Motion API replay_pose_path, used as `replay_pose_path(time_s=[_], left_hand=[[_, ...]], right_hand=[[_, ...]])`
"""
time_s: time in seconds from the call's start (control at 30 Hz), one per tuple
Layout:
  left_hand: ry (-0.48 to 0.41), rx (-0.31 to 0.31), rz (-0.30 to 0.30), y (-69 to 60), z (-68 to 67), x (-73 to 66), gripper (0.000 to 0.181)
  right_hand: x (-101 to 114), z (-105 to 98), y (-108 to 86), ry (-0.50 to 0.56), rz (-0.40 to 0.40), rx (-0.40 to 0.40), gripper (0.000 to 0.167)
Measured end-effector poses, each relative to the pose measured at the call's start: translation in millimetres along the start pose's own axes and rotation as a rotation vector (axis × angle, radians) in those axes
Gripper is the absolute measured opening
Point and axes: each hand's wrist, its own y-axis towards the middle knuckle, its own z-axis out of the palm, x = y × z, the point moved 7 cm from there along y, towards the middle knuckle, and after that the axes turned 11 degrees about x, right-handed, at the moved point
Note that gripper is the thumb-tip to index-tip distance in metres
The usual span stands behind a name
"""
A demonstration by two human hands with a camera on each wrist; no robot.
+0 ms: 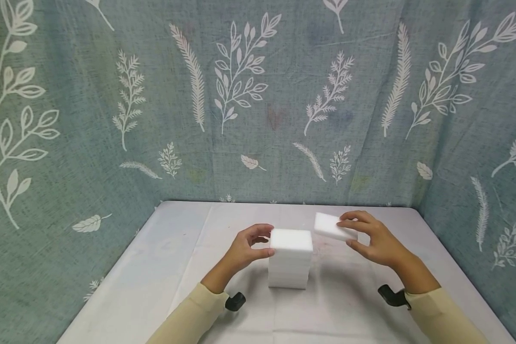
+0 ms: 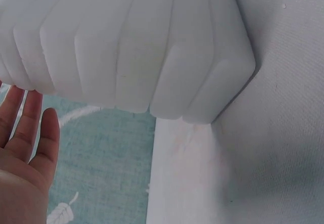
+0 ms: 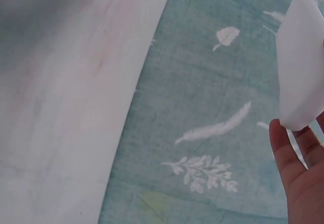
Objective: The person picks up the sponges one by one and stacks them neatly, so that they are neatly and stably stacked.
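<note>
A stack of white foam sponges [image 1: 289, 267] stands upright on the table, several flat rectangular blocks laid one on another. At its upper left my left hand [image 1: 246, 246] holds the stack near the top, thumb at the front corner and fingers towards the back. In the left wrist view, fingertips [image 2: 31, 100] meet the edges of the upper sponges [image 2: 96, 62]. To the right of the stack and apart from it, my right hand [image 1: 371, 236] pinches a single white sponge [image 1: 328, 224] by its right end, slightly tilted. The right wrist view shows that sponge [image 3: 301, 62] raised above the table.
A white cloth covers the table [image 1: 163, 267], whose far edge meets a blue-green leaf-patterned curtain [image 1: 249, 105]. The curtain also runs along the left and right sides. Dark wrist mounts [image 1: 235, 302] sit at both cuffs.
</note>
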Motion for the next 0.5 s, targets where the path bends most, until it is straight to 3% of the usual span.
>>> replay_pose_path(time_s=[0.17,0.27,0.5], left_hand=[[0.001,0.006,-0.001,0.4,0.4,0.6,0.053],[0.016,0.006,0.000,0.7,-1.0,10.3,0.054],[0.020,-0.001,-0.010,1.1,-0.6,8.8,0.053]], right_hand=[[7,0,7.6,0.019,-0.013,0.012,0.047],[10,1,11.7,0.019,-0.030,0.012,0.047],[19,2,23.5,0.019,-0.098,-0.016,0.046]])
